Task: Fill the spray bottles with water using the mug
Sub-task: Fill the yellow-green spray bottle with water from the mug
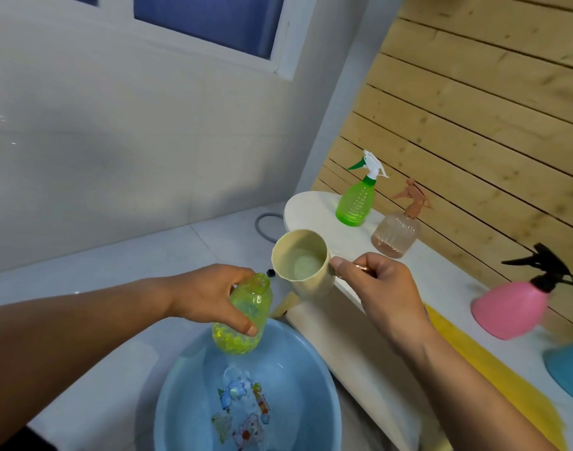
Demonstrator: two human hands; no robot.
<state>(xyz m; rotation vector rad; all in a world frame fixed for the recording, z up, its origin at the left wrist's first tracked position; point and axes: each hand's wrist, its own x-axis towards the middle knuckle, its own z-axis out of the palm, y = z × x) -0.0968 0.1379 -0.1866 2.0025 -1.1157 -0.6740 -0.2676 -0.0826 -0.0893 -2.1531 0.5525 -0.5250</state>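
My left hand point(210, 296) grips a yellow-green bottle point(243, 317) with no spray head, held tilted above the blue basin point(324, 402). Its open neck points up and to the right. My right hand point(376, 288) holds the cream mug point(303, 263) by its handle, just right of the bottle's neck. The mug is tipped toward me and a little water shows at its bottom. Water with cartoon prints beneath it fills the basin.
On the white table point(314, 209) stand a green spray bottle point(357, 203), a clear brown one point(397, 232), a pink one with a black head point(513, 307) and part of a blue one point(568, 369). A wooden slat wall rises behind; a grey hose point(265, 226) lies on the floor.
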